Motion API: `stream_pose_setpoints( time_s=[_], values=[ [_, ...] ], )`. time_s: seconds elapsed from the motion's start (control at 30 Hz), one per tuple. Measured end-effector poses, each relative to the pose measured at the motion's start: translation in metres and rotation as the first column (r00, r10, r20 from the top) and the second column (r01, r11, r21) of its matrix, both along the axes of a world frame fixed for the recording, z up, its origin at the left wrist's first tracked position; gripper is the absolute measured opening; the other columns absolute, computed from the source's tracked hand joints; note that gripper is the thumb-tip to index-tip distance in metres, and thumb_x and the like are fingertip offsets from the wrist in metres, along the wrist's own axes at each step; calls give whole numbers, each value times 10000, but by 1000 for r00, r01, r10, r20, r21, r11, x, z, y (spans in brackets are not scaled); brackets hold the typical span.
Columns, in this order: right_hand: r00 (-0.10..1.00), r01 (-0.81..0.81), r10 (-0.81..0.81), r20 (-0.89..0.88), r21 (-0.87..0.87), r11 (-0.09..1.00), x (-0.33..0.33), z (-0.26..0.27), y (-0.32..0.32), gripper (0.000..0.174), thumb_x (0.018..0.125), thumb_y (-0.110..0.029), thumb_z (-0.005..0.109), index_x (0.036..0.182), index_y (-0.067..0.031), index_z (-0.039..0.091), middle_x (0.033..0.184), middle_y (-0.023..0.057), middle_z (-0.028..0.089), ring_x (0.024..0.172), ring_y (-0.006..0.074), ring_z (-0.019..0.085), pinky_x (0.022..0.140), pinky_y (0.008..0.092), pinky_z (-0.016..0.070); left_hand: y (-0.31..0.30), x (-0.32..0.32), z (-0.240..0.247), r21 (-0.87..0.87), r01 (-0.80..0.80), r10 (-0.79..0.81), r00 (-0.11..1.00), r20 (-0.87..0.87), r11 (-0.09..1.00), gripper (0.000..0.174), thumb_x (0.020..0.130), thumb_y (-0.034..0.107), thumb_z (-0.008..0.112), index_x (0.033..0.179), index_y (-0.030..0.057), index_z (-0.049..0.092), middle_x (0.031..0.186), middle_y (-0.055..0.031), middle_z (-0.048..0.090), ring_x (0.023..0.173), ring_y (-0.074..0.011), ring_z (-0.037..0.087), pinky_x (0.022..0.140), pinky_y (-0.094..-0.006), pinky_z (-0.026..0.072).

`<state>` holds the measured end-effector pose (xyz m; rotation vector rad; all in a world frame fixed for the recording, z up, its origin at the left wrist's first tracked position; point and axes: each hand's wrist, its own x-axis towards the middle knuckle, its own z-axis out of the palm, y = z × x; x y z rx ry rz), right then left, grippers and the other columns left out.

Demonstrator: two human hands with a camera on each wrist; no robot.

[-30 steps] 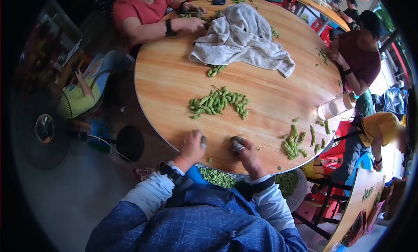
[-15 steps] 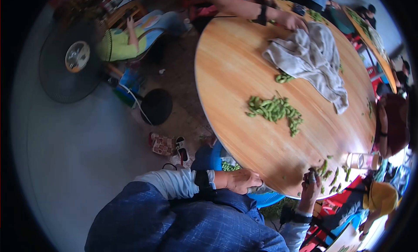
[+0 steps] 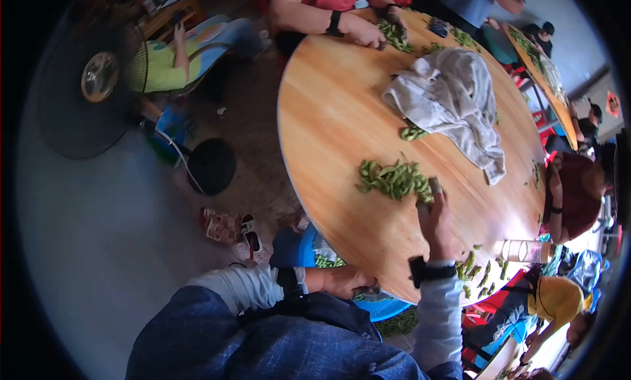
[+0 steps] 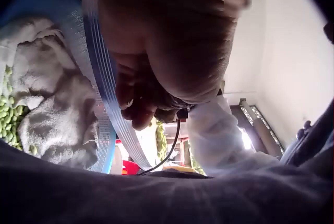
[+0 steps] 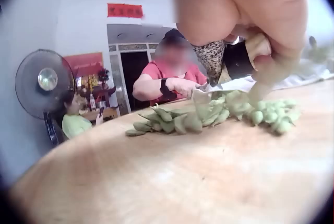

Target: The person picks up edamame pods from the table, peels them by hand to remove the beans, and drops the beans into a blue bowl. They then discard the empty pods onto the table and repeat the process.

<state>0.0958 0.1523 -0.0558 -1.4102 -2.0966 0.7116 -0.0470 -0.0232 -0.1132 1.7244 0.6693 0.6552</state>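
Observation:
Green pods (image 3: 393, 178) lie in a loose pile on the round wooden table (image 3: 335, 117). At the pile's near right edge is the right hand (image 3: 436, 225), one finger stretched forward. From the right wrist view, that hand (image 5: 245, 20) hangs over the pods (image 5: 172, 120), digits pointing down and apart; a speckled cover wraps one and a dark band another. The left hand (image 3: 343, 281) is low at the table's near edge, above a blue basin (image 3: 381, 308). In the left wrist view its fingers (image 4: 136, 101) curl under the palm; whether they hold anything is hidden.
A crumpled grey cloth (image 3: 453, 91) lies beyond the pile. A clear bottle (image 3: 524, 250) and scattered pods (image 3: 468, 268) are at the right. Across the table a person in red (image 3: 328, 12) handles pods. A fan (image 3: 85, 84) stands at the left.
The right hand has moved from the scattered pods at the right to the main pile. The left hand remains near the table's edge. The person across has hands lower, at pods. The view has shifted slightly.

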Motion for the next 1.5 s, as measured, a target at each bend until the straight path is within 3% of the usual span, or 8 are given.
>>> stream_pose_setpoints(
  time_s=[0.17, 0.33, 0.43, 0.53, 0.67, 0.87, 1.07, 1.5],
  values=[
    [854, -289, 231, 466, 57, 955, -45, 0, 35, 453, 630, 20, 489, 1073, -77, 496, 1182, 168, 432, 853, 369, 523, 718, 416, 438, -3, -2, -4, 24, -51, 51, 999, -1, 998, 254, 553, -51, 503, 802, -2, 486, 794, -171, 510, 796, -358, 490, 678, -396, 384],
    [780, -433, 396, 485, -39, 901, -46, 11, 19, 249, 616, 51, 475, 852, -8, 529, 1131, 167, 479, 899, 363, 512, 718, 423, 437, -4, -8, 10, -40, -60, 58, 998, -33, 997, 179, 628, 16, 547, 803, 6, 511, 756, -169, 531, 744, -339, 522, 627, -391, 412],
    [756, -459, 454, 472, -113, 881, -35, 22, -12, 366, 625, 81, 441, 959, -32, 536, 1134, 190, 467, 900, 377, 508, 728, 413, 438, -3, -10, 8, 31, -99, 101, 993, -57, 995, 124, 678, 68, 559, 784, 11, 529, 705, -160, 543, 687, -332, 540, 587, -386, 420],
    [875, -390, 364, 319, 21, 921, -12, 28, -39, 493, 632, 88, 428, 1109, -26, 470, 1117, 223, 462, 885, 387, 512, 747, 388, 438, 2, -17, 20, 73, -194, 193, 981, 18, 978, 93, 699, 80, 548, 761, 11, 537, 679, -159, 545, 657, -333, 545, 568, -379, 422],
    [992, 13, 6, 129, -147, 989, 33, 29, -78, 301, 726, 22, 503, 1026, 19, 522, 895, 161, 566, 736, 203, 560, 641, 271, 441, 9, -19, 23, 33, -203, 204, 978, -32, 979, 84, 700, 74, 535, 757, 13, 534, 678, -160, 547, 652, -330, 545, 566, -372, 420],
    [913, 336, -378, -156, -240, 911, 59, -28, -133, 224, 812, -79, 516, 1005, 32, 542, 856, 85, 596, 710, 133, 547, 664, 258, 449, 20, -5, 13, 84, -326, 334, 935, -122, 942, 95, 688, 81, 548, 766, 32, 525, 668, -145, 546, 629, -327, 541, 544, -392, 410],
    [967, 197, -227, 113, 232, 953, 44, -60, -138, 240, 822, -80, 470, 1035, 21, 518, 913, 128, 528, 783, 222, 517, 670, 301, 424, 25, -12, -2, 56, -464, 462, 885, 56, 884, 94, 676, 66, 557, 735, 29, 494, 621, -158, 511, 584, -348, 517, 499, -398, 386],
    [944, 239, -278, 180, 209, 948, 35, -57, -138, 244, 827, -94, 472, 1037, 22, 515, 879, 125, 506, 763, 228, 502, 659, 304, 416, 24, -14, -15, 76, -396, 388, 917, 96, 915, 141, 628, 45, 564, 734, 25, 473, 624, -143, 494, 598, -343, 511, 520, -408, 386]
  ],
)
